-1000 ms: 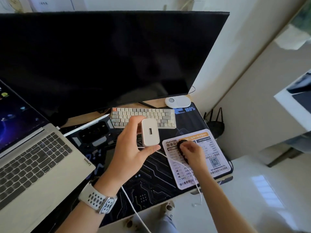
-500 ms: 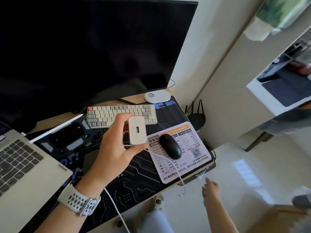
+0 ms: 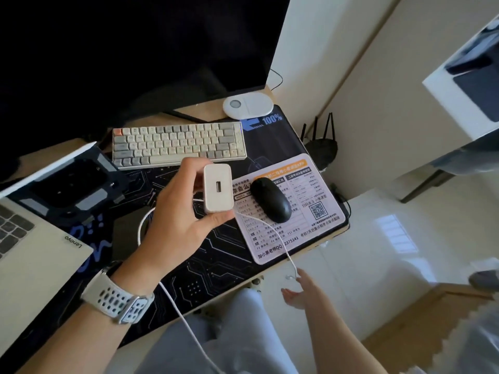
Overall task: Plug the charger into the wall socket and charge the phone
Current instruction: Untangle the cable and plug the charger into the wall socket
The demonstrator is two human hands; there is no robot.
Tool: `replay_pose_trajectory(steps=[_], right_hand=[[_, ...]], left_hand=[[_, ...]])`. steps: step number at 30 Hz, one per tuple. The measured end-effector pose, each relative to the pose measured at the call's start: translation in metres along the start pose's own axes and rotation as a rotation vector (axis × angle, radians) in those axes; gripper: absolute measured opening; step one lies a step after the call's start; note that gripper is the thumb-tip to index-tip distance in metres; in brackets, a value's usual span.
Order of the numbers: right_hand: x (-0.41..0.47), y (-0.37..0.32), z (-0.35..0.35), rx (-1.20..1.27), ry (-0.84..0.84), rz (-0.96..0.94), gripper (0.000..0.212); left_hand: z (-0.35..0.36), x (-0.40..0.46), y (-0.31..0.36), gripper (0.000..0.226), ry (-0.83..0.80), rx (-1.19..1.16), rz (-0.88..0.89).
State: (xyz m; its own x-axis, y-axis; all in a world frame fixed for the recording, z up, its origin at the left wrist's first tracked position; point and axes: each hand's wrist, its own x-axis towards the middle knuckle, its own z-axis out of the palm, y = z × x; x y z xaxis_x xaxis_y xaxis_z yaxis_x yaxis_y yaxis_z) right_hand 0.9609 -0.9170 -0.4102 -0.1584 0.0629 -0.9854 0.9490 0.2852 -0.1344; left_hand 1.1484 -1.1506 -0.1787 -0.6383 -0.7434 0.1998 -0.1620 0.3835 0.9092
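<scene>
Where the desk ends at the near right, a shiny pale floor (image 3: 378, 238) is seen, and the right hand (image 3: 295, 292) is held low over it with its fingers loosely spread, right by the dangling end of a thin white cable (image 3: 290, 261). It cannot be told if the cable end is touched. On the near left, a smooth silver laptop (image 3: 35, 268) is set on a black desk mat (image 3: 216, 265) printed with thin lines. Above the mat, a white boxy charger (image 3: 218, 190) with rounded corners is pinched by the left hand (image 3: 175, 220) between thumb and fingers, its small port turned to the camera. A glossy black mouse (image 3: 270, 199) is rested on a printed mouse pad (image 3: 305, 225) at the right. Farther back, a pale blocky keyboard (image 3: 178, 143) is laid, then a white oval gadget (image 3: 248, 105), and a big dark monitor (image 3: 135, 49) is stood before a plain cream wall (image 3: 337, 49).
</scene>
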Motion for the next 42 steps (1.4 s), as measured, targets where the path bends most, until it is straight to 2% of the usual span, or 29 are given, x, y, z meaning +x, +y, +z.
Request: replay_pose_trajectory(steps=[3, 6, 7, 9, 10, 12, 14, 17, 21, 24, 27, 32, 35, 39, 42], right_hand=[[0.013, -0.006, 0.009, 0.128, 0.044, 0.08, 0.03], [0.029, -0.012, 0.01, 0.205, 0.061, 0.117, 0.045], [0.033, -0.012, 0.01, 0.208, 0.052, 0.147, 0.041], [0.038, -0.014, 0.015, 0.127, 0.055, 0.135, 0.013], [0.039, -0.013, 0.017, 0.112, 0.048, 0.107, 0.009], [0.048, -0.013, 0.019, 0.073, 0.017, 0.021, 0.024], [0.047, -0.015, 0.017, 0.07, 0.0, -0.015, 0.027], [0.031, -0.025, 0.013, 0.237, 0.011, -0.108, 0.026], [-0.023, -0.055, 0.004, 0.412, 0.03, -0.352, 0.034], [-0.081, -0.083, 0.006, 0.441, 0.001, -0.628, 0.035], [-0.152, -0.107, 0.029, 0.4, -0.191, -0.877, 0.032], [-0.269, -0.126, 0.087, 0.3, -0.795, -1.144, 0.033], [-0.323, -0.124, 0.118, 0.221, -1.048, -1.196, 0.029], [-0.375, -0.108, 0.159, 0.09, -1.262, -1.199, 0.03], [-0.405, -0.089, 0.188, -0.07, -1.416, -1.167, 0.02]], left_hand=[[0.012, 0.001, -0.007, 0.058, -0.036, 0.01, -0.01], [0.022, 0.0, -0.015, 0.057, -0.074, 0.013, -0.031], [0.024, -0.001, -0.017, 0.057, -0.086, 0.019, -0.033], [0.028, -0.002, -0.019, 0.058, -0.103, 0.038, -0.036], [0.029, -0.002, -0.019, 0.059, -0.108, 0.052, -0.035], [0.03, 0.001, -0.019, 0.061, -0.118, 0.084, -0.029], [0.03, 0.004, -0.018, 0.062, -0.121, 0.09, -0.034], [0.027, 0.009, -0.009, 0.059, -0.118, 0.065, -0.046], [0.023, 0.019, 0.01, 0.059, -0.111, 0.035, -0.014], [0.019, 0.027, 0.027, 0.059, -0.089, 0.005, 0.014], [0.01, 0.032, 0.045, 0.06, -0.053, -0.02, 0.033], [-0.022, 0.034, 0.074, 0.059, 0.038, 0.006, 0.091], [-0.048, 0.03, 0.089, 0.059, 0.114, 0.058, 0.13], [-0.082, 0.026, 0.105, 0.057, 0.237, 0.131, 0.161], [-0.107, 0.021, 0.114, 0.056, 0.325, 0.168, 0.173]])
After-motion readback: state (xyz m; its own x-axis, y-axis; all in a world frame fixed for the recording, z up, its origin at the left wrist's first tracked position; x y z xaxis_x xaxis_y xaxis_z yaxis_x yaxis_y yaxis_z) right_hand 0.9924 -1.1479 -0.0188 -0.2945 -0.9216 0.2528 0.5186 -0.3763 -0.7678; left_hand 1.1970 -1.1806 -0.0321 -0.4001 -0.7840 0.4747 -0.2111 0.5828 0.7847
